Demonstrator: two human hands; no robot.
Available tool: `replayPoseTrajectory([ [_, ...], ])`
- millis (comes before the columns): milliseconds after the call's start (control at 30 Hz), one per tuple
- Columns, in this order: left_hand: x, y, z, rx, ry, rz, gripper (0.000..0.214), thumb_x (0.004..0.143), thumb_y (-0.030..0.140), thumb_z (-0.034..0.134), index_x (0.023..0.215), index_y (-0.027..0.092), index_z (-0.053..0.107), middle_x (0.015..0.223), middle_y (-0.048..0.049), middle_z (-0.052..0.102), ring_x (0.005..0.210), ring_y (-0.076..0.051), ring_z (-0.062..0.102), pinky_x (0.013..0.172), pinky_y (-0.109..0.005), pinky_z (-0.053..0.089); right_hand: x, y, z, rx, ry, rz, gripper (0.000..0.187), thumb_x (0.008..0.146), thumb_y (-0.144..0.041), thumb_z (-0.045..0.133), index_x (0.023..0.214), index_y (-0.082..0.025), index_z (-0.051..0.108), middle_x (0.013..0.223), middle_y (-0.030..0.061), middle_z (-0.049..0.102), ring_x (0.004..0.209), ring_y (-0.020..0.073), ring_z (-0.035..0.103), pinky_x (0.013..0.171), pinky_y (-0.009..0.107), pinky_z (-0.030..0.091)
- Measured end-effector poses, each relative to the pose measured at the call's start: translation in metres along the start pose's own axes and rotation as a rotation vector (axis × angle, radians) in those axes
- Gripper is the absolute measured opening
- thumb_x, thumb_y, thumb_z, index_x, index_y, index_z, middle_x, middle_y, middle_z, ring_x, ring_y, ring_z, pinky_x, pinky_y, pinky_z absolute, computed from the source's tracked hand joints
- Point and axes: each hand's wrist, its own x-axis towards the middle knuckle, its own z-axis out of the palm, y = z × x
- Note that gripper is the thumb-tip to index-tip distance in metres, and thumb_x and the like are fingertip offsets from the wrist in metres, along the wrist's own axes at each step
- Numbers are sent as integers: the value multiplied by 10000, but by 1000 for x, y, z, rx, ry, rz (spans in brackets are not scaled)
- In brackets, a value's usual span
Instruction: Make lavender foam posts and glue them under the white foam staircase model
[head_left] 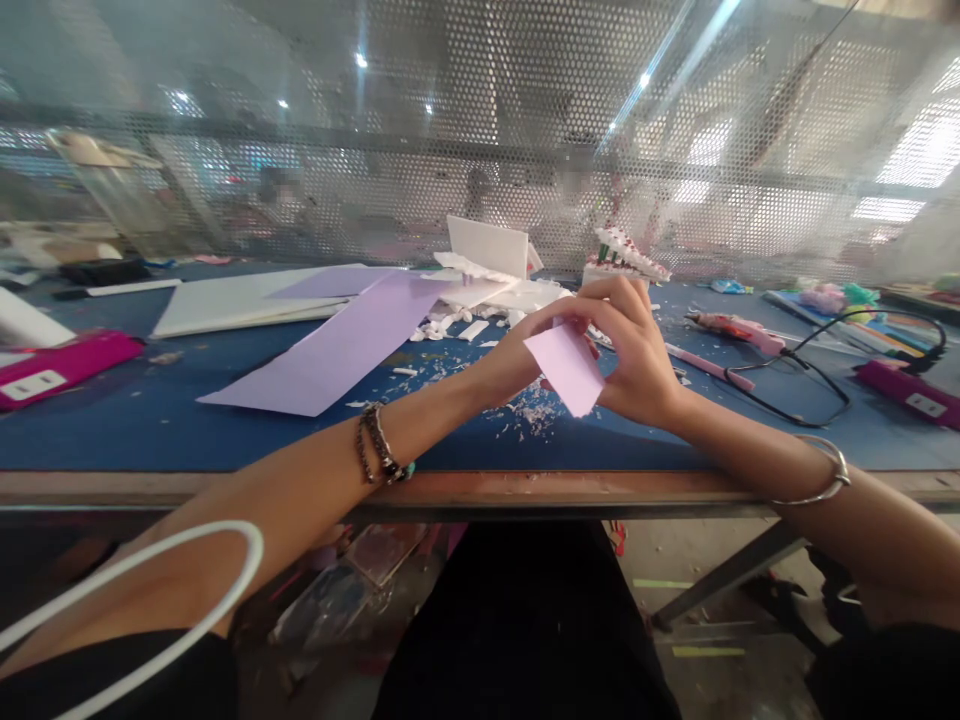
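A small pale lilac piece of paper or thin foam sheet is held up above the table's near half. My left hand is closed at its left edge, with most of its fingers hidden behind it. My right hand curves around the right side, its thumb and fingers pinching the piece. Beneath the hands lie white crumbs and shavings. A long lilac sheet rests to the left of my hands. Beyond them is a heap of white foam scraps.
White boards lie back left, near a magenta power strip. At right are a corded red tool, a pink stick and a second magenta strip. A perforated metal screen stands behind the blue table.
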Motion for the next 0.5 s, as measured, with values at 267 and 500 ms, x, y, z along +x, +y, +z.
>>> replayPoseTrajectory([
  [267, 1, 0, 2, -43, 80, 59, 367, 689, 423, 657, 911, 175, 504, 887, -16, 559, 804, -112, 543, 667, -206, 442, 4, 1, -4, 112, 9, 148, 425, 686, -454, 663, 1002, -217, 503, 1022, 82, 510, 1008, 241, 468, 914, 451, 404],
  [500, 2, -2, -4, -11, 97, 68, 421, 706, 487, 626, 987, 243, 430, 877, -1, 558, 751, -104, 552, 628, -220, 441, 1, 9, -6, 60, 58, 173, 500, 709, -466, 644, 1097, -233, 433, 1104, 104, 446, 1099, 252, 446, 943, 484, 396],
])
